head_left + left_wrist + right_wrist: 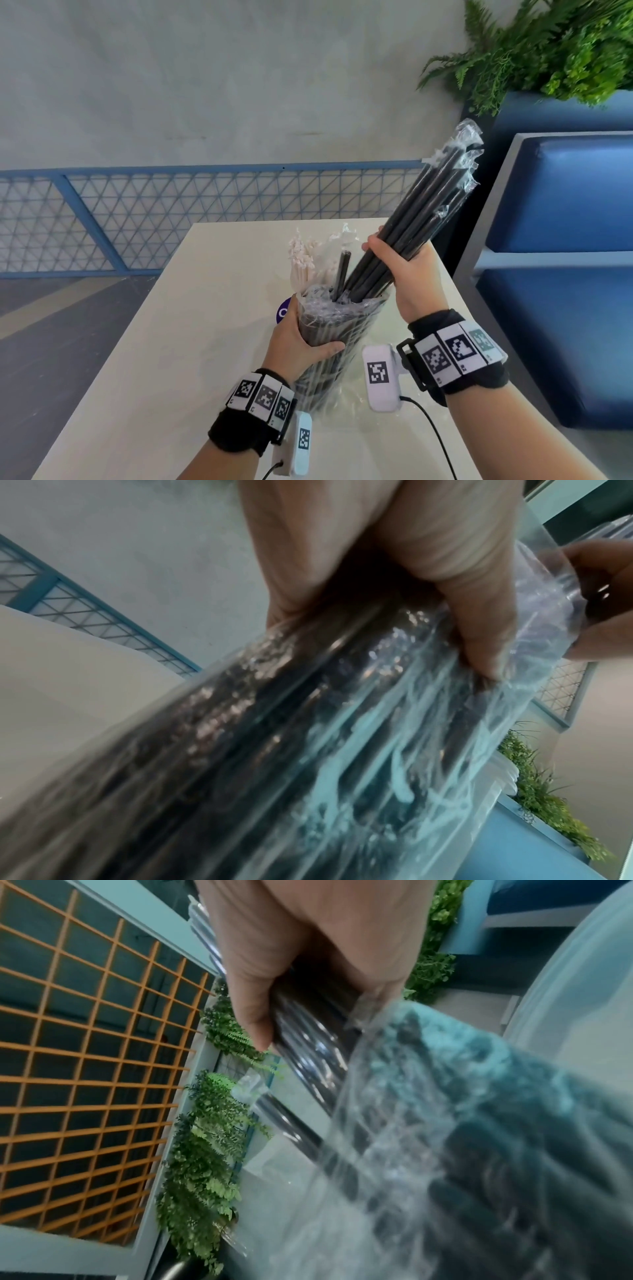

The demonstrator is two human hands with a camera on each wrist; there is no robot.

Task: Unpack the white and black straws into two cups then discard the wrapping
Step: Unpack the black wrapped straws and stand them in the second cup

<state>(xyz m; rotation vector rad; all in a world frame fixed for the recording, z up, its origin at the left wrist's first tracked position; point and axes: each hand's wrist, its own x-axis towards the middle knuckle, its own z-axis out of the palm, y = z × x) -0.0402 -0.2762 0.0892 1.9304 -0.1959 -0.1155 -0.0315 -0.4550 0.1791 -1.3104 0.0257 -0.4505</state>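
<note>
My left hand (pixel 301 337) grips a clear plastic bag of black straws (pixel 337 329), held upright above the table; the left wrist view shows my fingers (pixel 455 593) curled round that wrapping (pixel 342 750). My right hand (pixel 400 263) grips a bundle of black straws (pixel 424 209), each in its own clear sleeve, with their lower ends inside the bag's open top. A single black straw (pixel 342 274) sticks up from the bag. White wrapped straws (pixel 303 260) stand behind the bag; whatever holds them is hidden.
The cream table (pixel 171 342) carries a purple round thing (pixel 283 310), mostly hidden behind my left hand. A blue padded bench (pixel 565 257) stands to the right, a planter with ferns (pixel 548 51) behind it, and a blue mesh railing (pixel 171 212) beyond the table.
</note>
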